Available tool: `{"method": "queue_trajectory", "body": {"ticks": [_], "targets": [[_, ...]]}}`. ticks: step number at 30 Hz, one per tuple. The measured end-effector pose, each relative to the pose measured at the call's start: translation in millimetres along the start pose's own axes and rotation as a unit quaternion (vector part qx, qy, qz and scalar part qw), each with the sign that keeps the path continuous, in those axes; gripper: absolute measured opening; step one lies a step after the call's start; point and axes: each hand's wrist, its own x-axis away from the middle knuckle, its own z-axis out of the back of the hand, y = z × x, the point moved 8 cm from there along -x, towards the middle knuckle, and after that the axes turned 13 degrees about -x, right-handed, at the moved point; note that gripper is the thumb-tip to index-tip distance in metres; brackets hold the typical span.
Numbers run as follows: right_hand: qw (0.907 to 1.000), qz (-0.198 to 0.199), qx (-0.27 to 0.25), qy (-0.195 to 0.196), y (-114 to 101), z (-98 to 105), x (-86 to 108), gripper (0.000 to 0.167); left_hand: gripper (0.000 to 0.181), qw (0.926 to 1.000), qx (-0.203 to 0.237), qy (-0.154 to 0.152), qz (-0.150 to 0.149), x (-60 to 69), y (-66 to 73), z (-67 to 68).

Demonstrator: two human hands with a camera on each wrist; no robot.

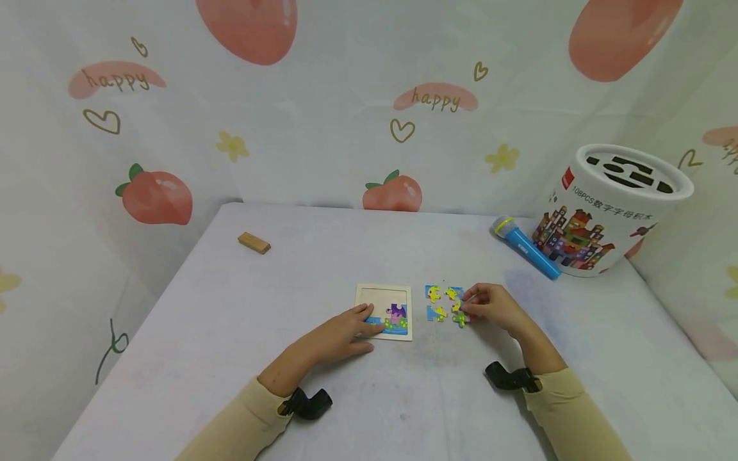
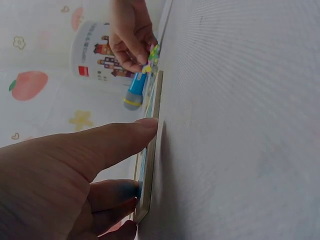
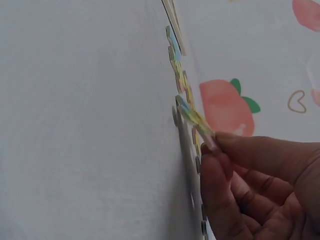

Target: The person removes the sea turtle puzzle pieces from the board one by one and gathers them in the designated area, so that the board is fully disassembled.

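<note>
A square wooden puzzle board [image 1: 383, 287] lies on the table, with a few joined pieces in its lower part. My left hand [image 1: 344, 334] rests on its left side, fingers extended; in the left wrist view the thumb [image 2: 117, 142] touches the board's edge. To the right of the board are several loose jigsaw pieces [image 1: 434, 294] with yellow, blue and green print. My right hand [image 1: 492, 308] pinches one jigsaw piece [image 3: 197, 120] between thumb and forefinger. In the right wrist view that piece is tilted, its far end raised slightly off the table.
A blue toy microphone [image 1: 527, 250] lies at the back right, against a large white bucket [image 1: 605, 211] with a slotted lid. A small wooden block [image 1: 254, 242] lies at the back left. A printed curtain [image 1: 323, 128] hangs behind the table [image 1: 230, 307].
</note>
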Motion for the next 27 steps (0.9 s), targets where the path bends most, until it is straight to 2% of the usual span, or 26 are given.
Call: {"method": "queue_trajectory", "body": {"ticks": [9,17,21,27], "targets": [[0.9996,0.007,0.007,0.026,4.7,1.1,-2.5,0.021,0.04,1.0,0.002,-0.001,0.005,2.2,1.0,1.0],[0.998,0.016,0.036,0.049,2.9,2.2,-2.4,0.02,0.04,1.0,0.003,0.001,0.004,3.2,1.2,1.5],[0.9981,0.015,0.042,0.043,2.4,1.3,-1.6,0.019,0.04,1.0,-0.002,0.006,-0.004,4.8,3.5,3.7],[0.9987,0.01,0.044,0.024,2.6,0.0,0.3,0.016,0.04,1.0,0.002,0.001,0.002,1.8,0.8,-0.3]]}}
